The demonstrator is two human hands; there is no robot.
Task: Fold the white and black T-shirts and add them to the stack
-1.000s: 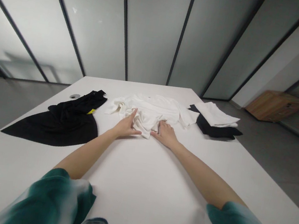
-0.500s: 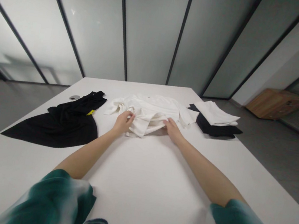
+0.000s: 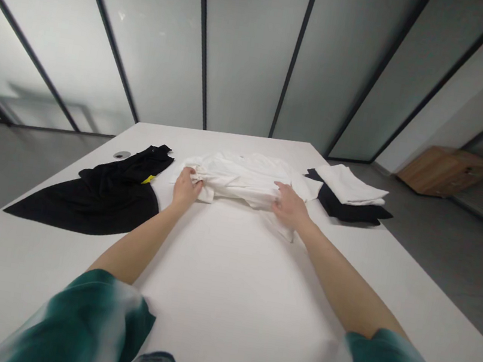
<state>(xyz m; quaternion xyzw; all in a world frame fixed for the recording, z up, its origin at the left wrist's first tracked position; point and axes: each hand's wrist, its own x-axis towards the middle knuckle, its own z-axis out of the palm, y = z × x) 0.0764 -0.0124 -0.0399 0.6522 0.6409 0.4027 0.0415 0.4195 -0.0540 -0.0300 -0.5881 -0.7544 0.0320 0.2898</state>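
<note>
wht garment edge btwn l fingers & r fingers

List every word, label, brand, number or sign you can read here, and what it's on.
No readable text anywhere in view.
Small dark mark at the far edge of the white garment: too small to read.
Yellow patch at the black garment: no lettering can be made out.
Wooden cabinet: small dark detail on it, too blurred to tell.
</note>
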